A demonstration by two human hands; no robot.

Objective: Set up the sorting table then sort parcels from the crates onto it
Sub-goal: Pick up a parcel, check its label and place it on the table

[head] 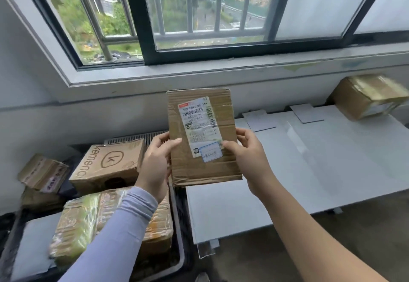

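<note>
I hold a flat brown cardboard parcel point(203, 166) upright in front of me, its white shipping label facing me. My left hand point(156, 164) grips its left edge, thumb on the front. My right hand point(247, 155) grips the right edge, thumb pressing near a small blue-bordered sticker. The parcel hovers above the gap between the dark crate point(179, 244) at lower left and the white sorting table point(309, 162) on the right. Several taped parcels lie in the crate, among them a printed brown box point(108, 166) and a plastic-wrapped one point(88, 222).
One taped brown box point(367, 96) sits at the table's far right corner by the wall. Two small white cards point(306, 112) lie at the table's back edge. More parcels point(43, 173) are stacked at far left. A barred window and sill run along the wall ahead.
</note>
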